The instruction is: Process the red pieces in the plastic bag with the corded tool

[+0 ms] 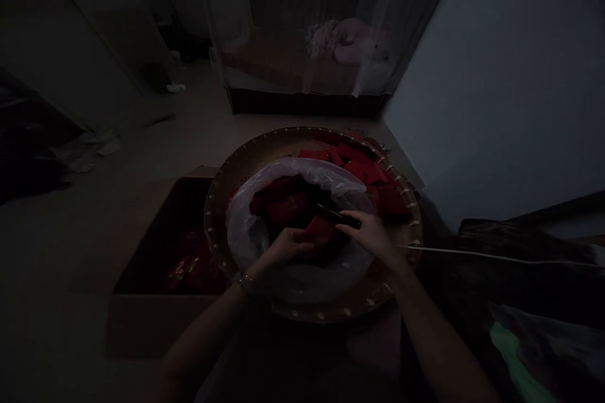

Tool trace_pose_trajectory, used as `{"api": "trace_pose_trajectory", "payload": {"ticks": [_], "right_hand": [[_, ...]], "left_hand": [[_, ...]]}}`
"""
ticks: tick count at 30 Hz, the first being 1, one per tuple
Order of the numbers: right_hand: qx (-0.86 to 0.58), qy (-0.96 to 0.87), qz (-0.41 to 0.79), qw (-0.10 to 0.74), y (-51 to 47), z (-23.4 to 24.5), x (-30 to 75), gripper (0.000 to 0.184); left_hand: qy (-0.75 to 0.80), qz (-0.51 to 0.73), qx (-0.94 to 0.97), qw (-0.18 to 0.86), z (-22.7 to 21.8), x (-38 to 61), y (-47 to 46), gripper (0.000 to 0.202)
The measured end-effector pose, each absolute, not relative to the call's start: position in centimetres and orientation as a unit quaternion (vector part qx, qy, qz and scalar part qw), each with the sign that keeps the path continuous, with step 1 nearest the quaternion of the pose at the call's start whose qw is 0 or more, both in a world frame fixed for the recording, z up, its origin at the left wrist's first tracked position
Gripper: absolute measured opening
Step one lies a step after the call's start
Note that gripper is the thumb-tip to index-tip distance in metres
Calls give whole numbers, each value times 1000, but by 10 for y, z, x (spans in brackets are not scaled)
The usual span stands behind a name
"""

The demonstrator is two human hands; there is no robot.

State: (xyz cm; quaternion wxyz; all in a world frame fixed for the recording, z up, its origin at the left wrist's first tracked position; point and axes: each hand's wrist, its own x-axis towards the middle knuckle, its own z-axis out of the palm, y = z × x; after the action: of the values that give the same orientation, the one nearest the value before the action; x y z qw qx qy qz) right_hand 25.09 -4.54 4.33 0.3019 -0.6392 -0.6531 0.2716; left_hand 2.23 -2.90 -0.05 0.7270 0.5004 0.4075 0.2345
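The room is dim. A wide, round woven tray (312,313) sits in front of me, and an open clear plastic bag (246,227) lies in it with its mouth folded back. Inside the bag are dark red pieces (286,204), too dark to name exactly. My left hand (289,245) pinches the edge of a red fabric-like piece (320,232) over the bag. My right hand (366,233) grips a slim black pen-like tool (347,219), its thin end pointing left above that piece. More red pieces (362,167) are heaped at the tray's far right.
An open cardboard box (142,321) with shiny red items (189,267) stands left of the tray. From the right, a pale cord (482,254) runs to the tray. A white wall (510,88) rises at right; a curtained bed (302,69) is behind.
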Motion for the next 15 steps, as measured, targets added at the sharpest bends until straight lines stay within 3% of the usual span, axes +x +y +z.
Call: {"api": "trace_pose_trajectory", "payload": {"ticks": [4,10,15], "right_hand": [[-647,-648,246,318,-42,38,247,34],[-668,-599,294,331,-41,39,256,47],[-656,-615,275,340,-45,36,251,38]], "left_hand": [[417,221,488,734,2,22,-30,43],[437,226,477,728,8,23,-30,39],[435,227,470,734,12,23,-29,37]]}}
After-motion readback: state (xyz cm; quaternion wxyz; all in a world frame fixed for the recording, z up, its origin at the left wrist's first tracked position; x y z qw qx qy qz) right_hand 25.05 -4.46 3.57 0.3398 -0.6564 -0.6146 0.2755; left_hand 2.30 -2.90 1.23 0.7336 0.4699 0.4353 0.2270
